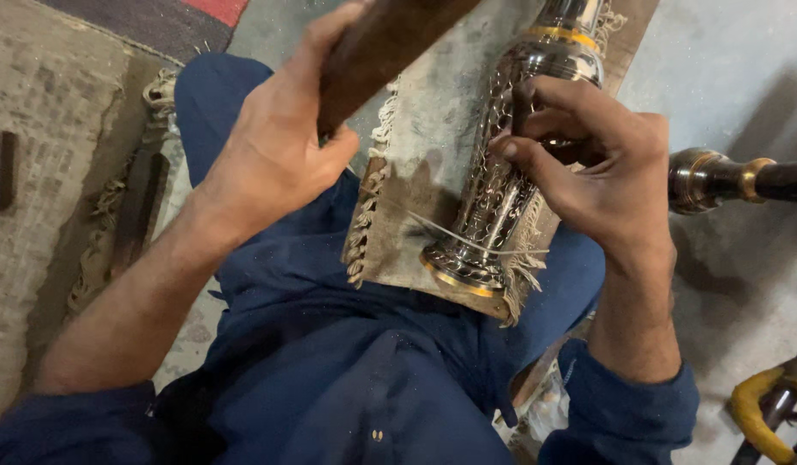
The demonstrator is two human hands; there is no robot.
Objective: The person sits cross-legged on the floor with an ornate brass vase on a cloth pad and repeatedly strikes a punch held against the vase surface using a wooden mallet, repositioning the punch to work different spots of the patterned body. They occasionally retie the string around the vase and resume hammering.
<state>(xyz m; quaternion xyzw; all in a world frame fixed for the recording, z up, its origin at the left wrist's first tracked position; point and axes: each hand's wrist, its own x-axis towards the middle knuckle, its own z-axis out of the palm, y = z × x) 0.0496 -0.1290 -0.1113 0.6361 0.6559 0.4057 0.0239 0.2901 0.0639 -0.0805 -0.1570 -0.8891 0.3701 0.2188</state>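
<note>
My left hand [273, 151] is closed around a wooden mallet [385, 43], raised above my lap. My right hand [601, 168] is closed in a pinch on a thin dark punch [520, 108], tip set against the vase [510, 172]. The vase is metal with gold bands and lies lengthwise on a fringed cloth [415, 172] over a board [467, 297] across my knees, foot toward me at the board's near edge.

Risks noted:
- My right fingers [523, 155] sit just beside the punch tip. A mallet blow off line would likely land on them.
- The vase is round and rests on loose cloth. Only my right hand steadies it, so I judge it could roll under a blow and skid the punch across the pattern.
- The foot sits at the near edge of the board. A slide toward me could drop it into my lap or onto the floor [734, 77].
- The board rests on my legs alone; a shift of my knees would tilt it.
- Another metal piece [717, 176] lies near on the right and could be knocked by my elbow.
</note>
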